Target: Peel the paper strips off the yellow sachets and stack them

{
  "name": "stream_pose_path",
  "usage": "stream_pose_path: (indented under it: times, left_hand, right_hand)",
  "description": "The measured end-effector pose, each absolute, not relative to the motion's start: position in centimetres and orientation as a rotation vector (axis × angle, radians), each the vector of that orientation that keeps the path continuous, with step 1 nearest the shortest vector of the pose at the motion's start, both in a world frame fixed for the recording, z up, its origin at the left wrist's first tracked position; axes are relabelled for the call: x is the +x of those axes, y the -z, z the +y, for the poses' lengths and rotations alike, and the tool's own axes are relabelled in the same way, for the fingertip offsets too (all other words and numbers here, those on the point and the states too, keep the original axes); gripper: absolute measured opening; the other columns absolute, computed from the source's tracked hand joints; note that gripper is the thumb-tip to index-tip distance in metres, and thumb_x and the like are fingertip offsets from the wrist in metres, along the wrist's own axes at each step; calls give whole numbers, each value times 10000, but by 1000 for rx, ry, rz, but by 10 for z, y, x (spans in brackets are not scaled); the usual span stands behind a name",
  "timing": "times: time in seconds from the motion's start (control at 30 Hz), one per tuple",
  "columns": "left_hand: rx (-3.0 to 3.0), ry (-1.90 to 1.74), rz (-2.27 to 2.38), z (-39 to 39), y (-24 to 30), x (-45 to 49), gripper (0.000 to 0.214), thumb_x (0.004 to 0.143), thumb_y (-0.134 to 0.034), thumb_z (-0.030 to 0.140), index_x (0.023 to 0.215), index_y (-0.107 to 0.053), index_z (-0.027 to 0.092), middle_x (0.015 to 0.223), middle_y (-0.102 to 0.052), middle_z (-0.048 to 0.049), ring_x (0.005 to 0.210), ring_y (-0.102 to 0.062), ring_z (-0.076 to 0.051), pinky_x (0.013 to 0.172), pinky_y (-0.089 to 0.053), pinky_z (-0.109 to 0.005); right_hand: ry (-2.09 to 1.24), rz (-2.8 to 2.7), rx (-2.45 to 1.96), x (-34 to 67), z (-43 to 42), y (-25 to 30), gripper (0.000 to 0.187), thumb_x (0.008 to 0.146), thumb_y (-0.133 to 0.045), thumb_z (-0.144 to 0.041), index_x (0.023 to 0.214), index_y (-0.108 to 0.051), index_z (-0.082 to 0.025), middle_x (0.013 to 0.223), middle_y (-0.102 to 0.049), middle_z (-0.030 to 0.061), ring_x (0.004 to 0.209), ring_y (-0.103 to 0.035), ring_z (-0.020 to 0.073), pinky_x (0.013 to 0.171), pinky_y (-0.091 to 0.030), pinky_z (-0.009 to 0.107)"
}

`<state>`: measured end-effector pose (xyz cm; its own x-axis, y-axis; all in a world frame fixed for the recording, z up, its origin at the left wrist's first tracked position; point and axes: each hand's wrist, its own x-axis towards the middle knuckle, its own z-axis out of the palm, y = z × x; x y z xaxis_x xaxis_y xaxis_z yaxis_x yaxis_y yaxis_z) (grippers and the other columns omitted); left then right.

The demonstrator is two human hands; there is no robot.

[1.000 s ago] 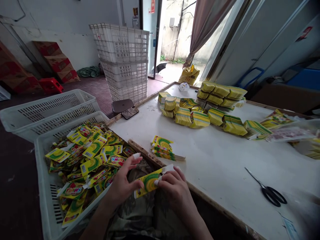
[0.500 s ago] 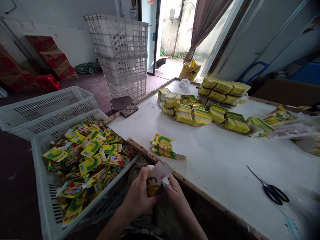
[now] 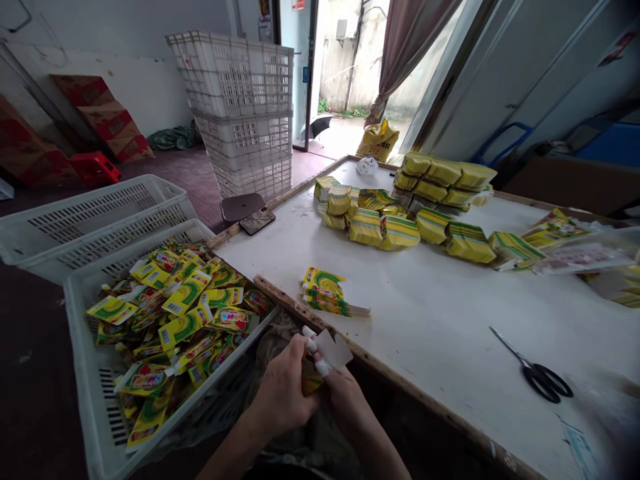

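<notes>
Just off the table's near edge, my left hand [image 3: 283, 383] is closed around a small yellow carton [image 3: 311, 381] with a pale open flap [image 3: 334, 349] standing up from it. My right hand [image 3: 343, 393] pinches the same carton from the other side, with thumb and fingers at the flap. White coverings wrap some of my fingertips. Much of the carton is hidden by the hands. In front of them, a small stack of flat yellow-green cartons [image 3: 325, 290] lies on the white table [image 3: 415, 320].
Left of me a white crate [image 3: 83, 373] holds many yellow cartons. Bundled cartons [image 3: 445, 173] are piled at the table's back. Black-handled scissors [image 3: 545, 381] lie at right, and a phone [image 3: 257, 221] at the left edge. Stacked crates [image 3: 240, 80] stand behind.
The carton has turned in my hands, and its pale flap now shows further right and more broadly. My right fingers have shifted towards the left hand. Everything on the table stays put.
</notes>
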<state>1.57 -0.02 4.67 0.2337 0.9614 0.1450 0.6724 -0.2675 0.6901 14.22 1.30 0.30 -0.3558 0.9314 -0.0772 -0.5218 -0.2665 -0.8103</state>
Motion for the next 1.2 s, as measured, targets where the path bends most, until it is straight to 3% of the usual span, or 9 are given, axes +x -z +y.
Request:
stream_pose_path:
  times: [0.17, 0.27, 0.47, 0.6, 0.7, 0.77, 0.87, 1.03, 1.2]
  left_hand:
    - [1939, -819, 1424, -1, -45, 18, 507, 679, -599, 148, 1101, -336, 243, 941, -606, -44, 828, -612, -235, 725, -461, -342]
    - [1952, -847, 1383, 2, -37, 17, 568, 702, -586, 150, 1174, -283, 239, 933, -606, -42, 781, -608, -214, 688, -479, -332]
    - [2132, -929, 1645, 4, -24, 7, 592, 743, -576, 161, 1267, -306, 217, 1253, -510, -158, 1169, -529, -303, 983, -438, -480]
    - [2129, -781, 1753, 1, -32, -9, 503, 705, -614, 170, 1173, -432, 207, 1139, -596, -125, 1077, -573, -312, 935, -462, -496]
    - [2128, -753, 1743, 2, -39, -19, 594, 708, -671, 262, 1229, -392, 198, 1145, -617, -132, 1077, -587, -311, 925, -479, -475]
    - [2136, -720, 1736, 2, -43, -23, 659, 734, -674, 335, 1285, -336, 204, 1136, -630, -121, 1052, -600, -299, 908, -491, -460]
    - [2197, -640, 1698, 3, -48, -24, 703, 735, -673, 327, 1320, -296, 229, 1142, -640, -93, 1047, -599, -288, 914, -487, -451]
    - [2198, -597, 1672, 5, -55, -21, 732, 714, -687, 316, 1328, -299, 229, 1177, -632, -94, 1081, -589, -293, 937, -476, -463]
    - [2174, -578, 1625, 3, -56, -22, 748, 700, -704, 322, 1330, -307, 258, 1141, -651, -57, 1033, -617, -273, 893, -505, -448]
  right_hand:
    - [-1487, -1417, -806, 149, 10, -9, 637, 916, -476, -527, 1479, -340, -261, 1532, -365, 80, 1429, -289, 270, 1179, -202, 489]
    - [-1244, -1648, -819, 153, 8, -9, 635, 919, -515, -300, 1502, -265, -284, 1559, -309, 71, 1432, -285, 255, 1169, -237, 493]
    - [-977, -1675, -786, 150, 19, 2, 575, 888, -419, -68, 1413, -455, -300, 1487, -438, 65, 1376, -395, 238, 1130, -343, 454]
    - [-905, -1794, -820, 153, 24, 3, 666, 848, -490, -67, 1465, -363, -282, 1535, -350, 97, 1397, -347, 270, 1100, -377, 440]
    - [-925, -1978, -827, 161, 26, -7, 555, 852, -540, -116, 1382, -501, -278, 1567, -270, 129, 1367, -398, 300, 1030, -455, 411]
    - [-931, -2014, -810, 169, 30, -17, 332, 883, -540, -163, 1173, -672, -257, 1534, -348, 138, 1323, -466, 291, 1010, -468, 388]
    - [-960, -2041, -747, 181, 36, -25, 189, 904, -545, -213, 958, -722, -246, 1398, -528, 119, 1212, -577, 245, 964, -495, 333]
    - [-827, -2086, -800, 185, 32, -19, 389, 870, -552, -165, 1255, -554, -219, 1447, -442, 173, 1293, -497, 260, 1015, -459, 376]
    - [-974, -2088, -743, 189, 30, -25, 212, 904, -535, -207, 1093, -627, -230, 1375, -503, 125, 1220, -549, 211, 994, -462, 320]
